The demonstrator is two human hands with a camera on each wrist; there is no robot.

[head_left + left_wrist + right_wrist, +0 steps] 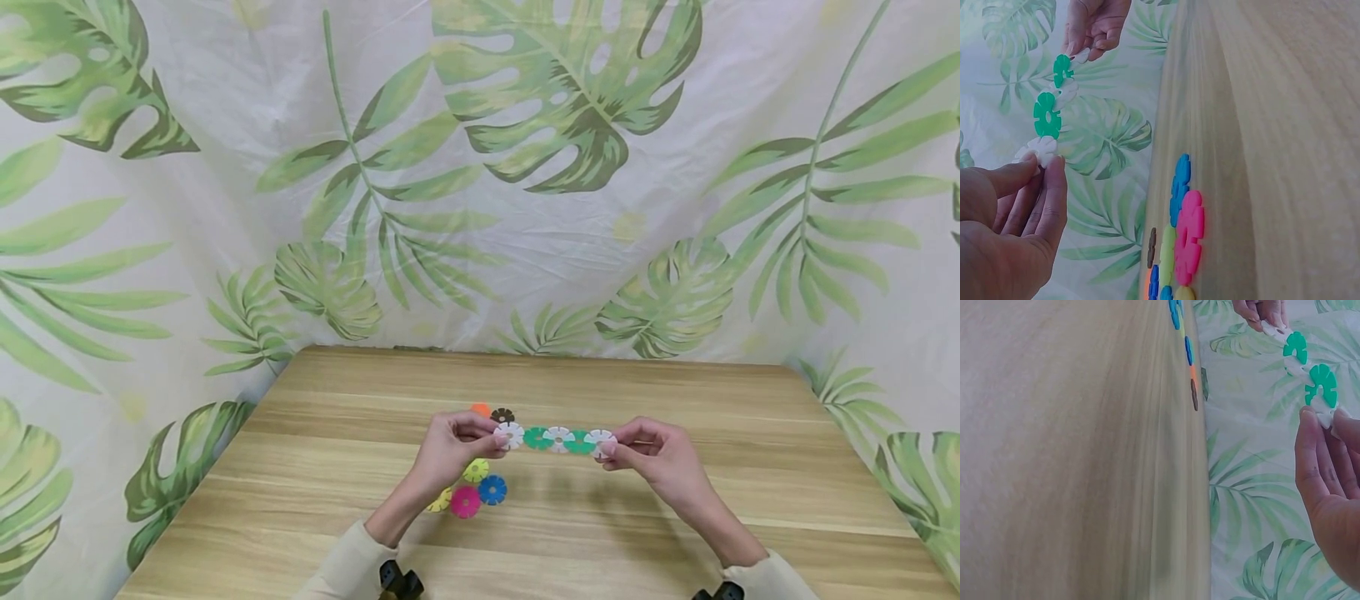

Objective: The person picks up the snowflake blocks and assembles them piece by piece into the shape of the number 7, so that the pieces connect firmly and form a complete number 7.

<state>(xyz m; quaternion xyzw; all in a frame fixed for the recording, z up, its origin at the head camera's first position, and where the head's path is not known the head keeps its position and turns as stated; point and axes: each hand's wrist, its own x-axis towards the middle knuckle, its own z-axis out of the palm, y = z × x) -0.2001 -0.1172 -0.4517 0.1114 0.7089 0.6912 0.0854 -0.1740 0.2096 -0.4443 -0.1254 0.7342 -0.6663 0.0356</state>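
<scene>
Above the table, a chain of interlocked notched plastic discs (558, 439) stretches level between both hands, white alternating with green. My left hand (448, 454) pinches the white disc (510, 435) at one end between thumb and fingers. At the other end, my right hand (666, 461) pinches another white disc (600, 442). In the left wrist view, a green disc (1047, 115) links onto the white end disc (1037, 150) just past my left fingertips. The right wrist view has a green disc (1322, 385) joined right beside my right fingertips.
Loose notched discs lie on the wooden table (360, 392) below and near my left hand: a pink disc (466, 502), a blue disc (492, 490), a yellow disc (476, 471), a brown disc (502, 414) and an orange one (481, 409). A leaf-print cloth (525, 250) hangs behind the table.
</scene>
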